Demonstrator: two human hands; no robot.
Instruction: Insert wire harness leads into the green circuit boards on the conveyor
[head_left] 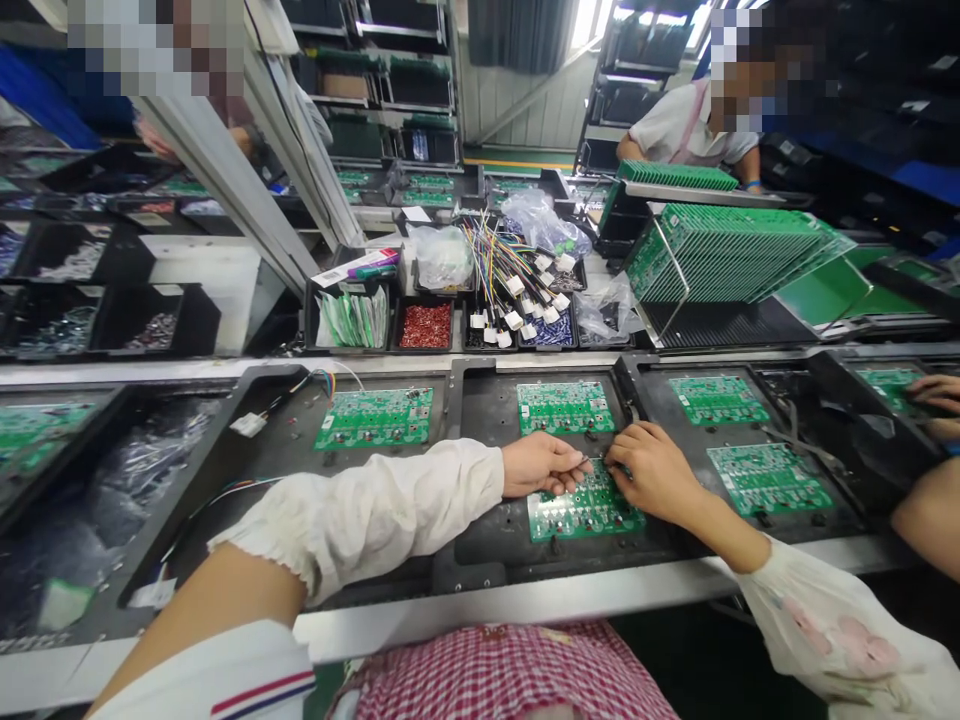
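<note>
My left hand (546, 464) reaches over the near green circuit board (559, 515) in the middle black tray (495, 540). Its thumb and forefinger pinch a small dark electronic component (584, 460), too small to name more exactly. At the board's upper right is my right hand (651, 470), with its fingers curled in and the tips close together; whatever they hold is hidden. Just behind both hands lies a second circuit board (566, 408) in the same tray. Small parts stand on the near board, which the hands partly cover.
Parts bins hold red components (425, 326), blue components (547, 330) and white-plugged wire bundles (510, 280). A rack of upright boards (742, 255) stands at back right. Neighbouring trays carry more boards (769, 478). Another person's hand (937, 395) works at far right; a co-worker (682, 125) sits across.
</note>
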